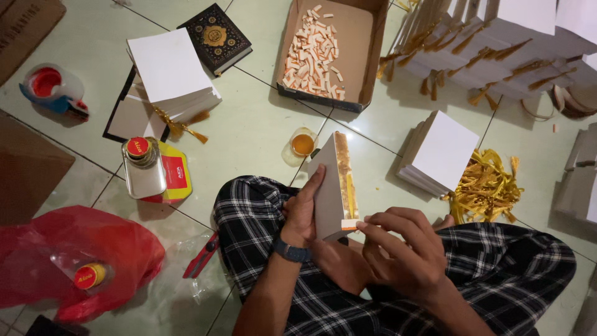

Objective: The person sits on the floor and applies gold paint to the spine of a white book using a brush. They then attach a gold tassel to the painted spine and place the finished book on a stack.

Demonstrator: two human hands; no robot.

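Note:
My left hand (pixel 303 208) grips a white book block (pixel 329 186) upright over my lap, its glue-browned spine facing up with a gold ribbon lying along it. My right hand (pixel 398 242) pinches a small orange-and-white strip (pixel 349 223) at the near end of that spine. A small open cup of amber glue (pixel 303 144) sits on the floor just beyond the book.
A cardboard box lid (pixel 360 56) holds several orange-and-white strips. Stacks of white book blocks (pixel 443 152) with gold ribbons (pixel 488 186) lie right and far right; another stack (pixel 171 71) and a black ornate book (pixel 216 37) lie left. A glue tin (pixel 143 168), tape dispenser (pixel 53 90), red bag (pixel 74 261), red cutter (pixel 200 256).

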